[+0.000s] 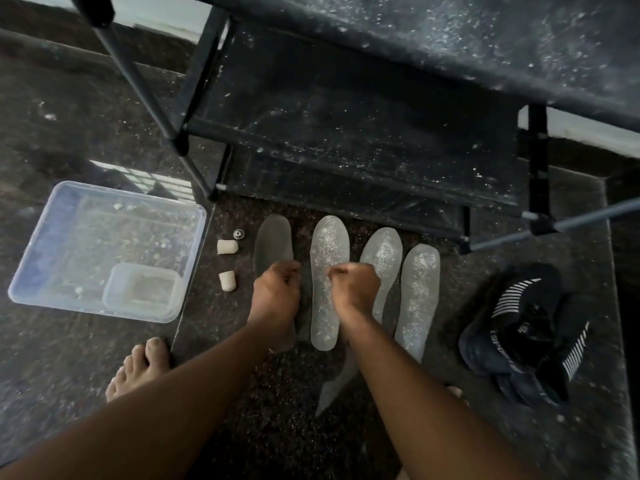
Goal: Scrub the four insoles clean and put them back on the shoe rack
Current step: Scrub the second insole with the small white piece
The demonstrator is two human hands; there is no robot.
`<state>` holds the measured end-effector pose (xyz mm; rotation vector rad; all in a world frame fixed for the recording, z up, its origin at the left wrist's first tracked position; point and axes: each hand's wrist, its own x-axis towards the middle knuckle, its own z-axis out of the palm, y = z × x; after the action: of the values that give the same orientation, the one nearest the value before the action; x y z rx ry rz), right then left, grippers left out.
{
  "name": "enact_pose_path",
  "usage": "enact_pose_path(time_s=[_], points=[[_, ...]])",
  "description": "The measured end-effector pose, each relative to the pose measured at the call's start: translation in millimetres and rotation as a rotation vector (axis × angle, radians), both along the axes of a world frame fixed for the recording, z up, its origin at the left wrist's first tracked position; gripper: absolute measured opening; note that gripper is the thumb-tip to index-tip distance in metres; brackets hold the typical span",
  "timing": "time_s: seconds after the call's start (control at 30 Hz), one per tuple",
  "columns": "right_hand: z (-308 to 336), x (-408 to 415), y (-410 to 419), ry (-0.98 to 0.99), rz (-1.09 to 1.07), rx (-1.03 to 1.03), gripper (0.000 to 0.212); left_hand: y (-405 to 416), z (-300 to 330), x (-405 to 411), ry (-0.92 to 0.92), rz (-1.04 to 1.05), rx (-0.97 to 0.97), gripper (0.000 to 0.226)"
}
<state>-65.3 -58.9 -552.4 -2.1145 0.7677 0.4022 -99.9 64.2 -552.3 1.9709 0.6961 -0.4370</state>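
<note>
Four insoles (329,271) lie side by side on the dark speckled floor (86,109) before the dusty black shoe rack (346,116). Left hand (277,289) and right hand (353,285) hover curled; contents unclear. Risk: floor grit may re-soil scrubbed insoles.

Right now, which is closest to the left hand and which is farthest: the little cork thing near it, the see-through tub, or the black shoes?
From the left hand:
1. Cork piece, just to its left.
2. See-through tub, farther left on the floor.
3. Black shoes, far right, past all the insoles.
</note>
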Motion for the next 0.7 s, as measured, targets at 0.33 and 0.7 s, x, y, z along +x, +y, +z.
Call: enact_pose_path(time_s=[0.33,0.7], points=[[-21,15,-35,0.125,-0.097,-0.041,0.022,-44,-1,34,0.06,-0.042,0.06,0.029],[-41,10,-32,0.159,-0.178,0.006,0.016,-52,4,33,0.273,0.226,-0.164,0.032]])
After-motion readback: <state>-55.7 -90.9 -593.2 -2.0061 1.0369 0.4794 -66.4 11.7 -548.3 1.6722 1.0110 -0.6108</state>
